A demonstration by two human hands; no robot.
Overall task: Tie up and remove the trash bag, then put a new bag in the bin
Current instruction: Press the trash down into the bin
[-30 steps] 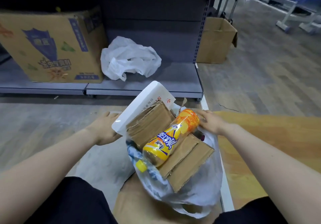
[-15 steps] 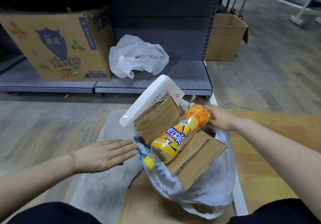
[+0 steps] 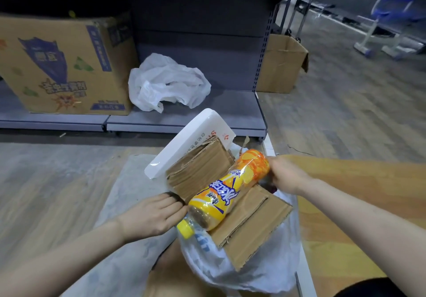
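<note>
A translucent white trash bag point(image 3: 272, 266) stands in front of me, lining a bin whose dark rim point(image 3: 176, 196) barely shows. The bag is stuffed with folded cardboard point(image 3: 249, 225), a flat white box point(image 3: 184, 144) and an orange drink bottle point(image 3: 228, 188) lying on top. My left hand point(image 3: 152, 218) reaches to the bag's left edge, its straight fingers touching the rim beside the bottle's yellow cap. My right hand point(image 3: 288, 174) is at the bag's right edge against the bottle's base, its fingertips hidden behind the bottle. A crumpled white plastic bag point(image 3: 168, 82) lies on the low shelf ahead.
A grey metal shelf point(image 3: 207, 117) runs across the back, with a large printed carton point(image 3: 64, 66) on its left. A plain cardboard box point(image 3: 281, 64) stands on the floor beyond the shelf's right end. A pale mat point(image 3: 119, 181) lies under the bin.
My left hand has come off the white box, swung out to the left, then moved back in to the bag's left rim. My right hand stayed by the bottle's base.
</note>
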